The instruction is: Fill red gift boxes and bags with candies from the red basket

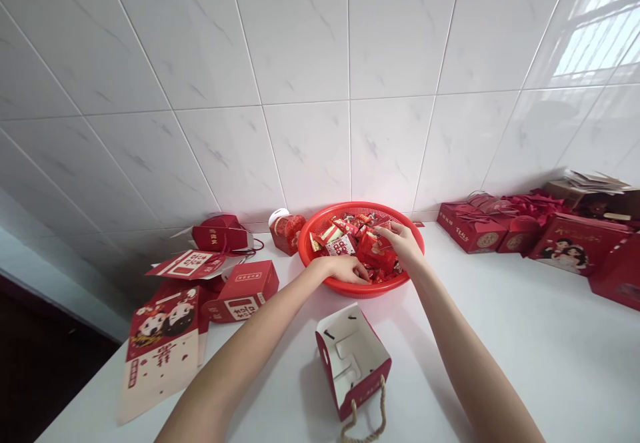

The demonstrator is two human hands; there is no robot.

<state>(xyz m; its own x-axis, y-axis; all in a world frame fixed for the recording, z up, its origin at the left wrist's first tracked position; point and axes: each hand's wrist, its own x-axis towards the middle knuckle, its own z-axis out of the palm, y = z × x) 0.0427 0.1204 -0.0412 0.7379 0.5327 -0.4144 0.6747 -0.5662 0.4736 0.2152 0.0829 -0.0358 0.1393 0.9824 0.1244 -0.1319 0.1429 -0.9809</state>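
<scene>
A red plastic basket point(311, 264) filled with wrapped candies point(341, 245) stands against the tiled wall. My left hand point(349, 269) reaches over its front rim, fingers curled down among the candies; what they hold, if anything, is hidden. At the right side of the basket, my right hand point(399, 243) pinches a shiny red candy packet point(375, 249). Between my forearms an open red gift box point(353, 363) tilts toward me, its white inside bare and its rope handle point(383, 406) lying on the table.
Several red gift boxes point(250, 289) and a printed paper bag point(163, 349) lie on the left of the white table point(425, 389). Beside the basket stands a small red box point(284, 233). More red boxes point(470, 226) and a picture box point(575, 246) line the right wall side.
</scene>
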